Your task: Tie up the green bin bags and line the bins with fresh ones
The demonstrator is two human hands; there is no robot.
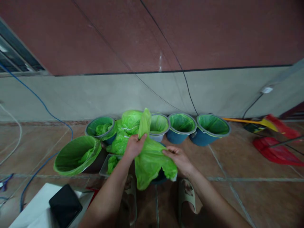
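A bright green plastic bag (152, 158) is stretched between my two hands, its lower part hanging down in front of me. My left hand (136, 145) is closed around its gathered upper part, and a twisted end sticks up above the fist. With thumb and fingers my right hand (177, 158) pinches the bag's right edge. Beneath the bag a dark bucket (161, 178) stands between my feet, mostly hidden. Just behind my left hand lie full-looking green bags (125, 126), and a clear tray (104, 166) with crumpled green plastic is beside my left forearm.
Along the wall stand green-lined buckets (181, 136), with another lined bin (71, 155) tipped toward the left. A black phone (65, 204) rests on a white box (39, 196). A blue cable (35, 172) crosses the floor. Red dustpans (273, 148) lie at right.
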